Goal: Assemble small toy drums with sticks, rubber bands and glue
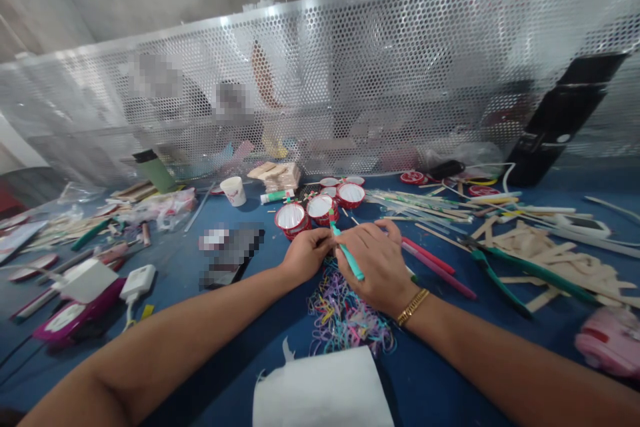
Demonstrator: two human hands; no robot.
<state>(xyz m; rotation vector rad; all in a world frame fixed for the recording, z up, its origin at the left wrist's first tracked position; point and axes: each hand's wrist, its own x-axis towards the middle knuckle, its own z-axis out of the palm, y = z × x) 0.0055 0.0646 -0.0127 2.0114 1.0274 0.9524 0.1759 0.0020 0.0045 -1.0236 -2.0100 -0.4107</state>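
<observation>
right hand [377,263] grips a turquoise pen-like tool [354,265]; left hand [306,256] bunches just beside it, contents hidden.

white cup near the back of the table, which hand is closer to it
Left. The left hand is in front of the white cup and to its right; the right hand is farther right, beyond the left one.
</observation>
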